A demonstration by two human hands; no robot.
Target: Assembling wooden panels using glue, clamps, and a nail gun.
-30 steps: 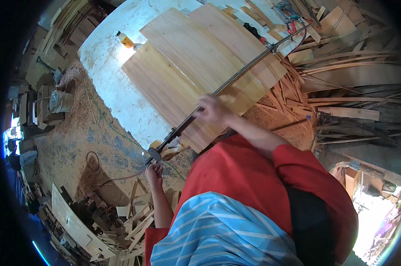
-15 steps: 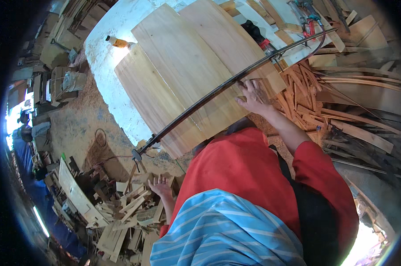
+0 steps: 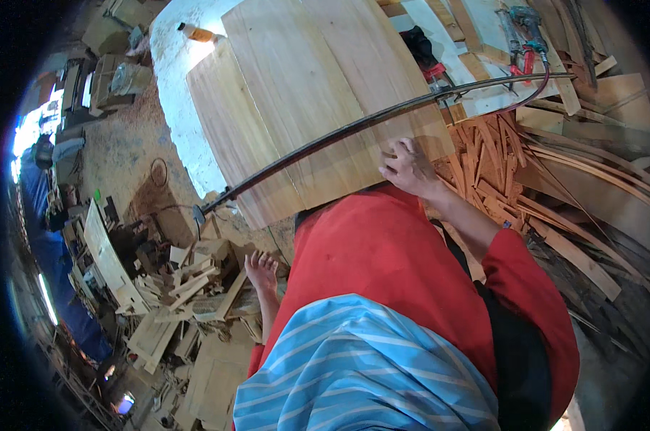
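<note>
Several glued wooden panels [image 3: 318,93] lie overlapped on a white workbench [image 3: 181,108]. A long dark metal bar clamp [image 3: 361,129] stretches across them from lower left to upper right. My right hand [image 3: 409,169] rests with fingers spread on the near edge of the front panel, just below the bar. My left hand [image 3: 262,271] hangs open beside my red shirt, touching nothing, above a heap of wood offcuts [image 3: 188,287].
Thin reddish wood strips [image 3: 504,179] pile up to the right of the bench. Power tools [image 3: 526,29] with a red hose lie at the back right. Sawdust covers the floor [image 3: 124,151] on the left; a small orange bottle [image 3: 196,32] lies on the bench's far corner.
My right hand let go of the bar clamp and moved right onto the panel's edge. My left hand dropped away from the clamp's lower end. The view tilted.
</note>
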